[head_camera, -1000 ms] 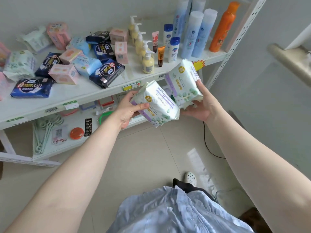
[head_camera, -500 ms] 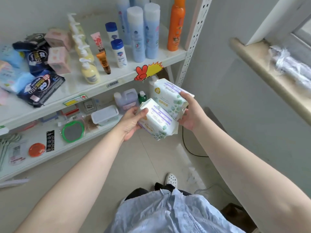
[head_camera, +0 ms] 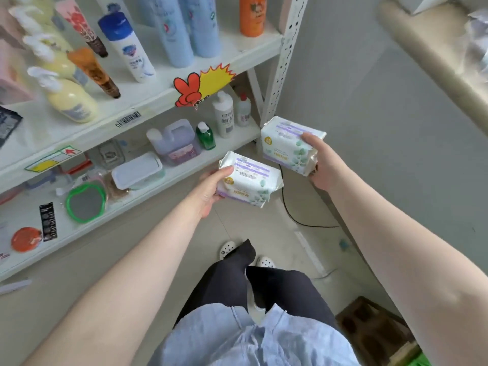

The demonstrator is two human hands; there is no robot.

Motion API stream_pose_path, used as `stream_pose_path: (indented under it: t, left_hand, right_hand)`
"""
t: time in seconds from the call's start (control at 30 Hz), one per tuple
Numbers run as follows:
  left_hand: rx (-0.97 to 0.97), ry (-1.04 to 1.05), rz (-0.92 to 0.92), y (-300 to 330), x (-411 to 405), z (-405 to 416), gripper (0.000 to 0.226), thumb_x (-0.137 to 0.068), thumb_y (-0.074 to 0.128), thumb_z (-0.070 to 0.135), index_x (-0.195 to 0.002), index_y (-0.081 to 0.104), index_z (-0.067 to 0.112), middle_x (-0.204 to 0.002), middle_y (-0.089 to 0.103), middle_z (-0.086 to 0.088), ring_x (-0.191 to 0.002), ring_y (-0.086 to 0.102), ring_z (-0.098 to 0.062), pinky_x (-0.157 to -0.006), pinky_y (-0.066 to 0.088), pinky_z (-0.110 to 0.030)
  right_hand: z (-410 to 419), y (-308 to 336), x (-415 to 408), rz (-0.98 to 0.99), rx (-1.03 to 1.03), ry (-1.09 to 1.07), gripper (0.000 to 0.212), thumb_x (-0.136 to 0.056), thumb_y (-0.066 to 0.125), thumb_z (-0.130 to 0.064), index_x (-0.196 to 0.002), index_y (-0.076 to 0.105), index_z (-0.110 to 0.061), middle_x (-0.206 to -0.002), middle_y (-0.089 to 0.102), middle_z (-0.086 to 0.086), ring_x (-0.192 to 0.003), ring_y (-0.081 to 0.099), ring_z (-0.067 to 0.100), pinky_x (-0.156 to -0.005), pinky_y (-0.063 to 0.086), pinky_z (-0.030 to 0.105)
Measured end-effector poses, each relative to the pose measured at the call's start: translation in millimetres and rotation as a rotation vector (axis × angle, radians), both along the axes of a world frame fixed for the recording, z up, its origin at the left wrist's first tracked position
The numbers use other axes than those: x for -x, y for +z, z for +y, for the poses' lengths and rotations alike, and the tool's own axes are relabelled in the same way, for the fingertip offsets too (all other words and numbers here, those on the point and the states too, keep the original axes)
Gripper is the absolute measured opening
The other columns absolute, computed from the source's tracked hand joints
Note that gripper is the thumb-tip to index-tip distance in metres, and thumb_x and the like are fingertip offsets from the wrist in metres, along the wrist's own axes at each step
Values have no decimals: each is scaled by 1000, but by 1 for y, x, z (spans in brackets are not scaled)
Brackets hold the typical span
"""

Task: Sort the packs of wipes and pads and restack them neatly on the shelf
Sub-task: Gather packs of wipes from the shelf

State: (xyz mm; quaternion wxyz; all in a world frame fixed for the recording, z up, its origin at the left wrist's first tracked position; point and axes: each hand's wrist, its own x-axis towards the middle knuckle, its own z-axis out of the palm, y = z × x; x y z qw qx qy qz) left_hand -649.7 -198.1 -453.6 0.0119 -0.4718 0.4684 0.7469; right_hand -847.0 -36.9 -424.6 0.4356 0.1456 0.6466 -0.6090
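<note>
My left hand (head_camera: 210, 190) grips a white pack of wipes (head_camera: 249, 179) with purple stripes and green leaves, thumb on top, held out in front of the lower shelf. My right hand (head_camera: 323, 165) grips a second, matching pack (head_camera: 286, 145) a little higher and to the right, by the shelf's upright post (head_camera: 284, 56). The two packs are apart. The white upper shelf (head_camera: 148, 101) runs across the top left; a dark pad pack (head_camera: 8, 122) shows at its left edge.
Bottles, tubes and pump dispensers (head_camera: 70, 100) stand on the upper shelf. The lower shelf (head_camera: 158, 183) holds a jug (head_camera: 175, 142), bottles, a plastic box and a green-rimmed mirror. A black cable (head_camera: 293, 215) lies on the floor. A windowsill ledge (head_camera: 433, 56) is at top right.
The view swung right and down, so the pads on the upper shelf slid out of sight. Both hands lowered with their packs, and the two packs moved apart.
</note>
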Motion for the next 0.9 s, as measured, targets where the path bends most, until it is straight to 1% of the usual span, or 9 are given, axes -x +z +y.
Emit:
stream_pose_path:
  t: [0.07, 0.13, 0.2, 0.33, 0.53, 0.63, 0.73, 0.8, 0.9]
  left_hand:
    - [-51, 12, -33, -39, 8, 1, 33, -88, 63, 26, -120, 56, 17, -97, 71, -2, -82, 68, -16, -88, 52, -36]
    - [-84, 23, -71, -83, 20, 3, 22, -88, 62, 22, -109, 55, 21, -97, 69, -1, -83, 67, -16, -86, 53, -34]
    - [-95, 43, -106, -137, 32, 6, 17, -87, 63, 20, -102, 55, 24, -96, 69, 0, -84, 66, -16, -84, 53, -32]
    - [-41, 23, -150, -264, 62, 14, 42, -81, 69, 29, -120, 54, 18, -105, 71, 1, -87, 66, -12, -73, 43, -24]
    - [-30, -6, -189, -464, 102, 31, 36, -86, 68, 23, -118, 57, 11, -105, 70, -3, -79, 66, -13, -62, 46, -20]
    - [-64, 5, -198, -543, 113, 34, 47, -85, 70, 22, -127, 51, 10, -117, 67, -7, -93, 67, -18, -73, 51, -23]
    - [-80, -21, -204, -599, 119, 31, 51, -86, 70, 23, -130, 47, 12, -123, 64, -6, -106, 64, -20, -95, 49, -33]
    - [-93, -14, -182, -621, 120, 28, 52, -87, 69, 22, -133, 45, 12, -127, 61, -6, -111, 63, -22, -100, 47, -34]
    - [-127, 24, -150, -642, 122, 26, 50, -90, 65, 18, -134, 43, 12, -131, 57, -6, -115, 60, -23, -106, 43, -39]
  right_hand:
    - [-6, -45, 14, 8, -117, 14, 100, -47, 88, -53, -133, 50, -17, -107, 74, 1, -92, 73, 20, -77, 57, 31]
    - [-10, -103, 30, -5, -150, -3, 114, -32, 91, -55, -132, 51, -17, -105, 75, 1, -90, 74, 19, -81, 57, 32]
    - [-16, -152, 39, -6, -162, 6, 98, -39, 90, -53, -124, 59, -16, -101, 76, 2, -90, 74, 20, -89, 56, 36]
    - [-21, -266, 59, 42, -159, 35, 49, -74, 79, -43, -112, 67, -15, -99, 76, 2, -91, 73, 19, -86, 57, 33]
    - [-28, -472, 96, 38, -203, 72, 70, -59, 86, -50, -114, 66, -11, -100, 75, 5, -91, 72, 21, -93, 55, 41]
    - [-34, -542, 108, 42, -216, 106, 51, -69, 83, -42, -105, 62, -11, -93, 74, 5, -87, 72, 22, -91, 55, 37]
    - [-39, -599, 118, 66, -207, 127, 65, -68, 86, -37, -119, 58, -7, -101, 74, 8, -92, 72, 24, -93, 55, 39]
    - [-41, -625, 120, 75, -201, 152, 52, -70, 85, -32, -110, 64, -7, -99, 74, 10, -89, 72, 24, -93, 55, 41]
    - [-47, -643, 117, 66, -178, 154, 25, -81, 78, -20, -98, 66, -7, -94, 72, 10, -69, 70, 15, -72, 60, 30]
